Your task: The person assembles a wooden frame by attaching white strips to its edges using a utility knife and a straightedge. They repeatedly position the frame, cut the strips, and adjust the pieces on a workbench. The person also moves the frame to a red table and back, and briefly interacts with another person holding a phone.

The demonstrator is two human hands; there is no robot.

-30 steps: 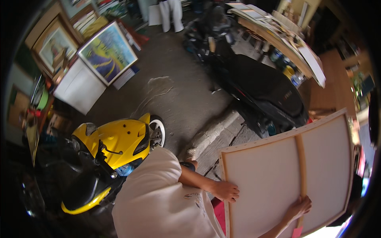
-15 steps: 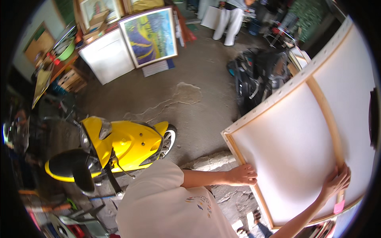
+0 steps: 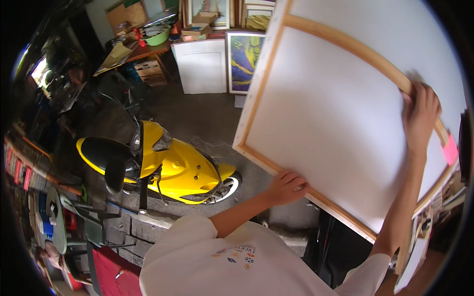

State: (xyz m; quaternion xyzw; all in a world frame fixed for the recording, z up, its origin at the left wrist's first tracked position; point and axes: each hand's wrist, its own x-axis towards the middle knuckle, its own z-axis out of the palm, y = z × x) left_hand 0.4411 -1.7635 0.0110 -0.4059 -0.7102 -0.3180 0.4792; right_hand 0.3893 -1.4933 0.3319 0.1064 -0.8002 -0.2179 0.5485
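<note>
A large stretched canvas (image 3: 321, 108) is held up on the right, its back and wooden stretcher frame turned toward me. My left hand (image 3: 286, 188) is closed round the frame's lower edge bar. With fingers curled over it, my right hand (image 3: 422, 116) grips the wooden cross brace (image 3: 353, 48) in the middle of the back. A pink tag (image 3: 449, 150) sits at the brace's near end, past my right hand. The front of the canvas is hidden from me.
A yellow scooter (image 3: 182, 165) stands to the left of the canvas. Farther back, a white panel (image 3: 201, 66) and a framed purple-yellow painting (image 3: 245, 61) lean below a cluttered table. Books (image 3: 24, 170) line the left side, and a dark red panel (image 3: 116, 271) lies near me.
The view has swung to the right relative to the room's far end, shifting scooter and table rightward. The canvas has risen and tilted, now covering part of the painting. Both hands keep hold of it.
</note>
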